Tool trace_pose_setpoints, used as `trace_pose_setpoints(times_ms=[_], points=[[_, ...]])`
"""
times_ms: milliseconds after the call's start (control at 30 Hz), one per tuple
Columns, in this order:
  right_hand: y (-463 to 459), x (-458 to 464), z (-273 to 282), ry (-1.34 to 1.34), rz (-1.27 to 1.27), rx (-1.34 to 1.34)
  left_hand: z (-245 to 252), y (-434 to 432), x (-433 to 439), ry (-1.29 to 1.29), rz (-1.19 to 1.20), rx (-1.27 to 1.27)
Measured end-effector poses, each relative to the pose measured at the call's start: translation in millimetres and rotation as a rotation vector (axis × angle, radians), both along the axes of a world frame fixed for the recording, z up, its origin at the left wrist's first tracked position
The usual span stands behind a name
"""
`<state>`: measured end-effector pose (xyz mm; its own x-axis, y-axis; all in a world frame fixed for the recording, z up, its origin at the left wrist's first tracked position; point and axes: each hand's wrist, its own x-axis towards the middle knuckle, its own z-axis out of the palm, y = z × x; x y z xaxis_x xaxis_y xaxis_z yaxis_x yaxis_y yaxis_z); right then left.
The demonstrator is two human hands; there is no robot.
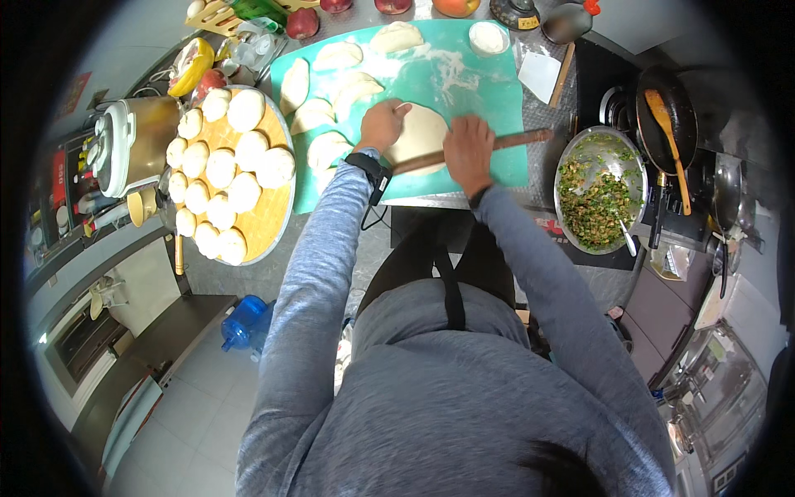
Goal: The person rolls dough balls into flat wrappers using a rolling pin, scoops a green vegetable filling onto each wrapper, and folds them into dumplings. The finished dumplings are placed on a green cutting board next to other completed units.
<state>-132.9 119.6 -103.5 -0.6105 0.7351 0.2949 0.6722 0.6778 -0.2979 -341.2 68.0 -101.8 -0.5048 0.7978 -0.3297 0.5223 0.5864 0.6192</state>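
A flat round of dough (419, 133) lies on a floured green mat (490, 99). My left hand (381, 126) holds the round's upper left edge between thumb and fingers. Under my right hand (469, 149) is a wooden rolling pin (525, 138), gripped near its middle; the pin crosses the lower part of the round at a slant. Folded, filled dough pockets lie on the mat's left side and far edge, among them one pocket (357, 90) just beyond my left hand. A small bowl of flour (489, 39) stands at the mat's far right corner.
At left, a round wooden board (264, 214) carries several dough balls beside a cooker (127, 146). On the right are a metal bowl of chopped filling (599, 192) with a spoon, a dough scraper (546, 74) and a frying pan (667, 121). Several red fruits (302, 23) line the back.
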Motion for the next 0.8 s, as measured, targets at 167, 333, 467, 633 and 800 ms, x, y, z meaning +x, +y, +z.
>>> trace_pose_setpoints(times_ms=[167,333,467,633,800], points=[[-45,71,3,0.093,0.09,-0.097,-23,-11,-7,-0.003,0.261,0.106],[-31,56,3,0.065,0.067,-0.081,-19,-47,-5,-0.405,0.102,-0.018],[-3,9,1,-0.04,0.004,-0.012,5,-57,4,-0.372,-0.04,0.046],[41,-47,9,-0.028,0.008,0.024,25,-14,9,-0.098,-0.011,-0.014],[74,-84,7,-0.021,0.006,0.082,24,8,8,-0.034,-0.041,0.005]])
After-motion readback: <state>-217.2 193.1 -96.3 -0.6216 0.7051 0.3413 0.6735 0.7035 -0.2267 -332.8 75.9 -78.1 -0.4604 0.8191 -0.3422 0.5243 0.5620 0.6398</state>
